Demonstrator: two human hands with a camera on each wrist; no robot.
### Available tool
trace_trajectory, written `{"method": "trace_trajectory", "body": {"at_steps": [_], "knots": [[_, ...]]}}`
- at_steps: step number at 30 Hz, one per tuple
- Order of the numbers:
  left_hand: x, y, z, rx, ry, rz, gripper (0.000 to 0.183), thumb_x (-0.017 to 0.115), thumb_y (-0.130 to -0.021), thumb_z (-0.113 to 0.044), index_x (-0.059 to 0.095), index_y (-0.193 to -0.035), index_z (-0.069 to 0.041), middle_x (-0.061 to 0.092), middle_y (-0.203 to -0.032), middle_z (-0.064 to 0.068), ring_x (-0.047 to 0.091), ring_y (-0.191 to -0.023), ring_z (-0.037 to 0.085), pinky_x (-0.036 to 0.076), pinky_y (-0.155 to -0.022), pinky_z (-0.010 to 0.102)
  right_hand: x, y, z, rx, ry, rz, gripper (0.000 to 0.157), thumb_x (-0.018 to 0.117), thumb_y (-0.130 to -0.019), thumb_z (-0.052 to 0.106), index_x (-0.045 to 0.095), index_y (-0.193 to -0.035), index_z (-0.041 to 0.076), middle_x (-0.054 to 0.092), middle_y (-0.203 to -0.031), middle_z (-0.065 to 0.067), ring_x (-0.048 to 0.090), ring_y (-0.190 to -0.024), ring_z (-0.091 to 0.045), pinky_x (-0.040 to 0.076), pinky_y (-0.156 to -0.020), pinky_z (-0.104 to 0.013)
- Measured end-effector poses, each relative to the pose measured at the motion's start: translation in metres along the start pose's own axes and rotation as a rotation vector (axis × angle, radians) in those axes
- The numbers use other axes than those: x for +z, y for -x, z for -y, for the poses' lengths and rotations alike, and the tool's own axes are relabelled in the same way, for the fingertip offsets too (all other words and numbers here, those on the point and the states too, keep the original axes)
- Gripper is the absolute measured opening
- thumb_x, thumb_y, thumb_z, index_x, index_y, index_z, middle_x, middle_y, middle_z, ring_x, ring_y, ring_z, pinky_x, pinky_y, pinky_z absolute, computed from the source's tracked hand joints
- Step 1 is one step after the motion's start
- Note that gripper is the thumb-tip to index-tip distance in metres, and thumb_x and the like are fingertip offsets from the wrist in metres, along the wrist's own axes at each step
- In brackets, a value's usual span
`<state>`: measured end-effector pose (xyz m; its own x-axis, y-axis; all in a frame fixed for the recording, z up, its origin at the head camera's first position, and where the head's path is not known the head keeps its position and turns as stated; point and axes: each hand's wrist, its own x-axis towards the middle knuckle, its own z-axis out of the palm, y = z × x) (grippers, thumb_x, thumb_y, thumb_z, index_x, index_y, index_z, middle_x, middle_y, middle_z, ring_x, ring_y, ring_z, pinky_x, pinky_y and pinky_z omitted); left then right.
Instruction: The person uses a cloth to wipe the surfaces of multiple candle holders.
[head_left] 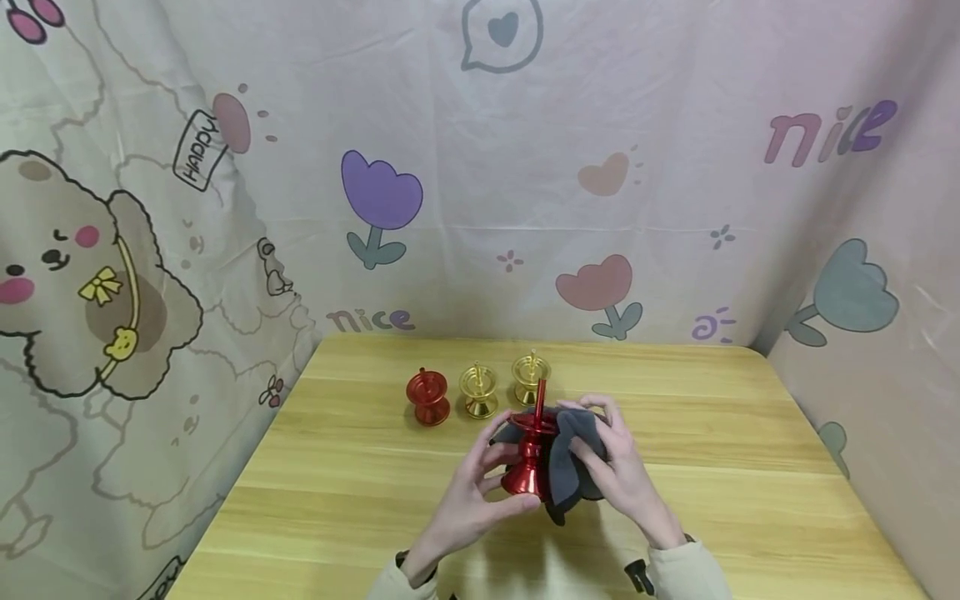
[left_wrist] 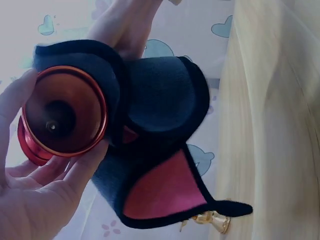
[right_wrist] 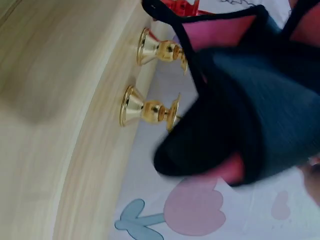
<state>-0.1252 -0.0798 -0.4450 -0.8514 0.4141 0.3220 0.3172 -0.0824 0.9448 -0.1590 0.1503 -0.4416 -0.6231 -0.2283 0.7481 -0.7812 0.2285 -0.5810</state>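
Note:
My left hand (head_left: 477, 500) grips a shiny red candle holder (head_left: 530, 454) by its base, above the table. The holder tilts slightly, its thin spike pointing up in the head view; the left wrist view shows the hollow underside of its base (left_wrist: 75, 95). My right hand (head_left: 621, 467) holds a dark grey cloth (head_left: 581, 471) bunched against the holder's right side and behind it. Black edging and a pink reverse show on the cloth (left_wrist: 167, 192) in the left wrist view. Some right fingers are hidden by the cloth.
Behind my hands stand another red candle holder (head_left: 428, 398) and two gold ones, one in the middle (head_left: 478, 390) and one on the right (head_left: 529, 375). They rest on the wooden table (head_left: 337, 500). A printed curtain (head_left: 480, 125) hangs along the back and sides.

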Motion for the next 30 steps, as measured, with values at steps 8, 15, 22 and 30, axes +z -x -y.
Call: {"method": "trace_trajectory", "body": {"at_steps": [8,15,22,30], "knots": [[0.0,-0.001,-0.004,-0.053,-0.015,-0.049,0.098,0.081,-0.084,-0.008,0.022,-0.159,-0.029,0.062,-0.138,0.018,0.063,-0.122,0.02,0.057,-0.097,0.03,0.004,0.01,0.004,0.115,-0.044,-0.17,0.029,0.07,-0.079,-0.02,0.075,-0.101,-0.003,0.074,-0.101,0.005,0.068,-0.09,-0.001,0.055,-0.072,-0.013],[0.003,-0.002,-0.009,-0.082,-0.056,-0.091,0.098,0.082,-0.084,-0.013,0.021,-0.16,-0.023,0.066,-0.133,0.015,0.065,-0.119,0.026,0.058,-0.094,0.031,0.017,0.014,0.006,-0.118,-0.132,-0.146,0.033,0.072,-0.075,-0.021,0.074,-0.106,-0.008,0.077,-0.107,-0.015,0.072,-0.107,-0.01,0.057,-0.091,-0.018],[0.002,-0.003,-0.01,-0.021,-0.087,-0.078,0.097,0.081,-0.085,-0.013,0.02,-0.161,-0.018,0.066,-0.132,0.017,0.066,-0.119,0.023,0.059,-0.093,0.032,0.024,0.012,0.003,-0.253,-0.033,-0.154,0.021,0.068,-0.095,0.004,0.073,-0.11,-0.009,0.073,-0.113,-0.026,0.068,-0.116,-0.011,0.055,-0.096,-0.018],[-0.003,-0.002,-0.01,-0.048,0.085,0.099,0.098,0.072,-0.092,-0.007,0.009,-0.163,-0.029,0.051,-0.144,0.029,0.059,-0.129,0.015,0.055,-0.101,0.033,0.02,0.015,-0.003,-0.173,-0.298,-0.145,0.031,0.068,-0.078,-0.023,0.072,-0.106,-0.013,0.074,-0.119,-0.012,0.071,-0.113,-0.014,0.057,-0.095,-0.021]]}}
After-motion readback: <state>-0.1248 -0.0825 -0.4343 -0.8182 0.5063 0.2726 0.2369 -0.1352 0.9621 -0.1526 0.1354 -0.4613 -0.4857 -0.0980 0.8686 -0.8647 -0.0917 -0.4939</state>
